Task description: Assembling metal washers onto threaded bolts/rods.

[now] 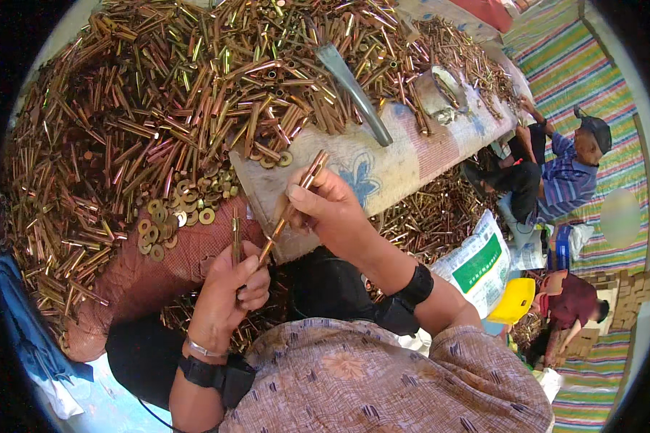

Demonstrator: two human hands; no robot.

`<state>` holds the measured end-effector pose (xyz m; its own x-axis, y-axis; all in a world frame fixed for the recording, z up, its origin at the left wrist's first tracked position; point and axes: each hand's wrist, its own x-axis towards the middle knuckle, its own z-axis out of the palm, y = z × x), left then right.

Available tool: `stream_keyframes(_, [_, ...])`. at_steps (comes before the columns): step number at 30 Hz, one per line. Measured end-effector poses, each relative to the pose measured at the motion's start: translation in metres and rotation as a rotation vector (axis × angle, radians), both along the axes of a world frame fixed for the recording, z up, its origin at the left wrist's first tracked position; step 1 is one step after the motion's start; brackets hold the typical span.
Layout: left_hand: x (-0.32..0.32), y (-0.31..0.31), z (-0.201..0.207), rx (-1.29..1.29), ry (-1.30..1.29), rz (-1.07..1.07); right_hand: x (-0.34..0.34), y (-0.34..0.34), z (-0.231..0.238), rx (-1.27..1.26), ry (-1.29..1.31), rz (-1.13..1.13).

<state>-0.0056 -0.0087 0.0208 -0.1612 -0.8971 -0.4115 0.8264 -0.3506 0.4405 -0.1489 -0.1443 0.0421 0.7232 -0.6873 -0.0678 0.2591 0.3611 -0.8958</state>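
Note:
Both of my hands meet over the near edge of the work surface, joined by a long copper-coloured anchor bolt (280,224) held at a slant. My right hand (330,209) pinches its upper part, where a sleeve sits around the rod, between thumb and fingers. Closed fingers of my left hand (227,292) grip its lower end. A second, shorter-looking bolt (236,234) stands upright from the same left hand, its lower part hidden by the fingers. Flat brass-coloured washers (162,227) lie in a loose heap just beyond my left hand.
A large pile of metal bolts and sleeves (159,108) spreads across the far side. Near it lie a grey metal bar (354,94) and an open container (440,94). At right are a white sack (477,263), a yellow bucket (513,299) and two people (567,180).

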Motion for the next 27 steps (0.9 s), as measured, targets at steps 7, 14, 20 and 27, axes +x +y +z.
stream_keyframes(7, [0.002, 0.002, 0.001, 0.007, 0.037, -0.012, 0.003, -0.003, 0.006, 0.022, -0.010, -0.002])
stream_keyframes(14, [0.013, 0.016, -0.019, 0.034, -0.064, 0.028, -0.074, -0.120, 0.056, -0.206, 0.287, -0.496])
stream_keyframes(20, [0.011, 0.015, -0.014, 0.021, -0.114, -0.020, -0.144, -0.181, 0.037, -0.183, 0.616, -0.566])
stream_keyframes(27, [0.008, 0.007, -0.012, 0.076, -0.185, 0.043, -0.188, -0.288, 0.066, -0.200, 0.458, -0.911])
